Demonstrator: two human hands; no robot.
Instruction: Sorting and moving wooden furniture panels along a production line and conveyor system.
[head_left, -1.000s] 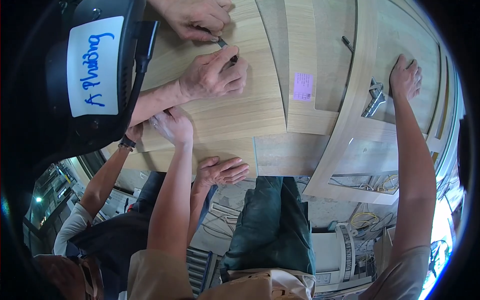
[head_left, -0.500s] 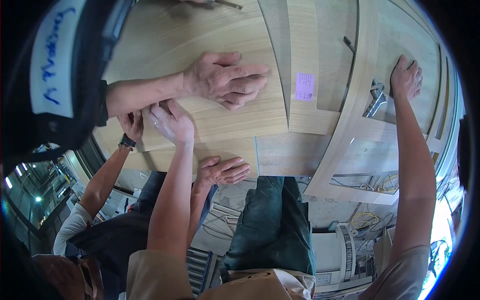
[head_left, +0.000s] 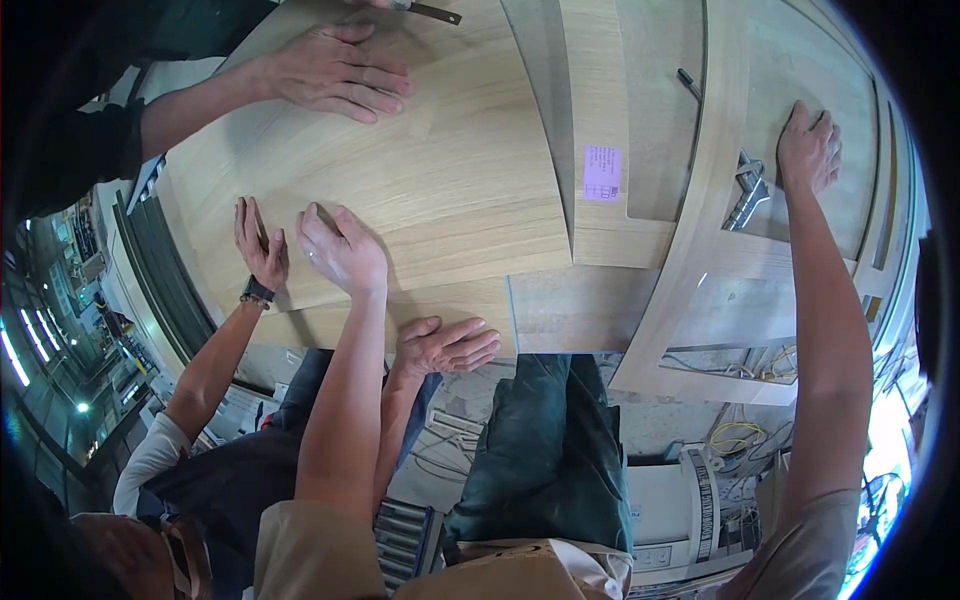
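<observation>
A large light wood-grain panel (head_left: 450, 190) lies on top of another wood-grain board (head_left: 460, 300). My left hand (head_left: 345, 255) rests on the large panel near its front edge, fingers loosely bent, thumb apart, holding nothing visible. Far to the right, my right hand (head_left: 811, 150) lies flat, fingers outstretched, on the recessed panel of a wooden frame (head_left: 725, 130). Beside it sits a metal air-tool-like fitting (head_left: 748, 195). A pen-like black object (head_left: 688, 82) lies on the board left of the frame. A purple label (head_left: 602, 172) is stuck to a wood-grain strip.
A co-worker at left has one braceleted hand (head_left: 262, 245) on the panel and another hand (head_left: 450, 345) at the front board. Across from me, another person's hand (head_left: 340, 75) is over the panel; a metal blade (head_left: 436, 13) shows beside it. Cables (head_left: 735, 440) lie below.
The person across has drawn their arm back to the upper left, uncovering more of the panel and the co-worker's braceleted hand. My hands have hardly moved.
</observation>
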